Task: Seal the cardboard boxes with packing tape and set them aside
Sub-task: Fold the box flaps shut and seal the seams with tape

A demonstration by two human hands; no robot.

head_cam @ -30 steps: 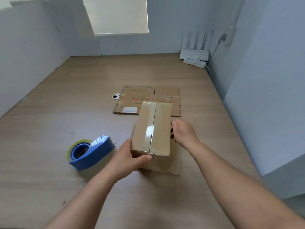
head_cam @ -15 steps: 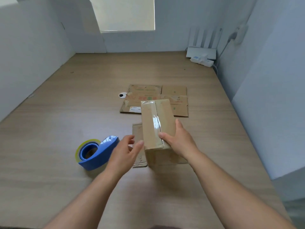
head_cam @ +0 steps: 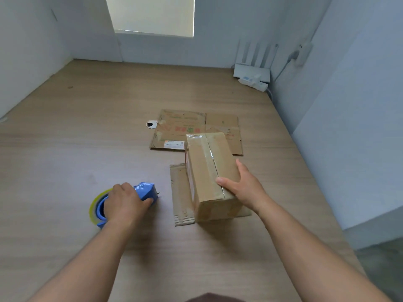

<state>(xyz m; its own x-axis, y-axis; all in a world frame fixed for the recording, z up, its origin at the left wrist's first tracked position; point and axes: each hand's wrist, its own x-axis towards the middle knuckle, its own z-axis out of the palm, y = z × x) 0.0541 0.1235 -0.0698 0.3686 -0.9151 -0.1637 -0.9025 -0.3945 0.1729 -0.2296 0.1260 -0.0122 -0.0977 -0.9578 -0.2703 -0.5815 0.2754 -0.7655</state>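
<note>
A small brown cardboard box (head_cam: pixel 207 166) stands on the wooden table, with clear tape along its top seam. My right hand (head_cam: pixel 242 188) grips its near right corner, thumb on top. To the left lies a blue tape dispenser (head_cam: pixel 146 191) with a yellowish roll of tape (head_cam: pixel 94 209). My left hand (head_cam: pixel 124 203) lies over the dispenser with fingers curled round its body. A flattened piece of cardboard (head_cam: pixel 181 197) lies under the box.
A larger flattened carton (head_cam: pixel 178 131) lies behind the box. A round cable hole (head_cam: pixel 151 124) sits left of it. A white router (head_cam: pixel 251 71) and power strip stand at the back right corner. Grey partition walls enclose the table (head_cam: pixel 65 149) on three sides.
My left hand left the box and moved left onto the tape dispenser. My right hand shifted its hold to the box's near right corner, and the box turned slightly.
</note>
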